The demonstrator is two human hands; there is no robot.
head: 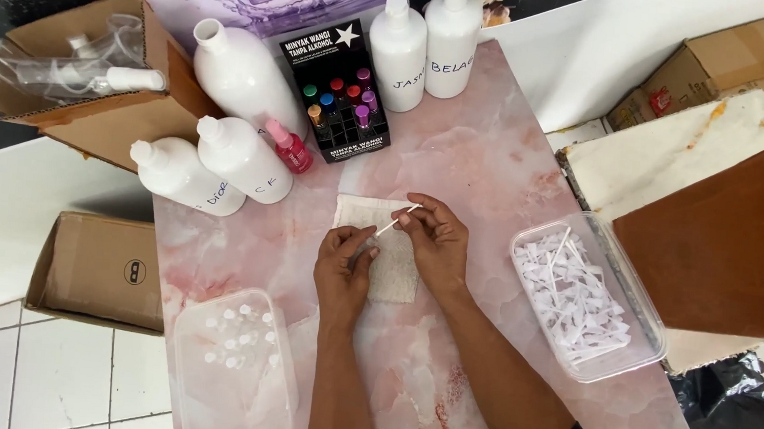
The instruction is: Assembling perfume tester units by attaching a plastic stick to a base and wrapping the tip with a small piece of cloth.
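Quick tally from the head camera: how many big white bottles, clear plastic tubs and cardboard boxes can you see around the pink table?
Big white bottles: 5
Clear plastic tubs: 2
Cardboard boxes: 3, plus a brown panel at right I cannot class
Total: 10

The clear tub (231,369) of small white caps runs off the bottom edge.

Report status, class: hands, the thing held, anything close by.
Left hand and right hand both pinch a thin white tube. Held over a white cloth. Tub of white parts at right, apart.
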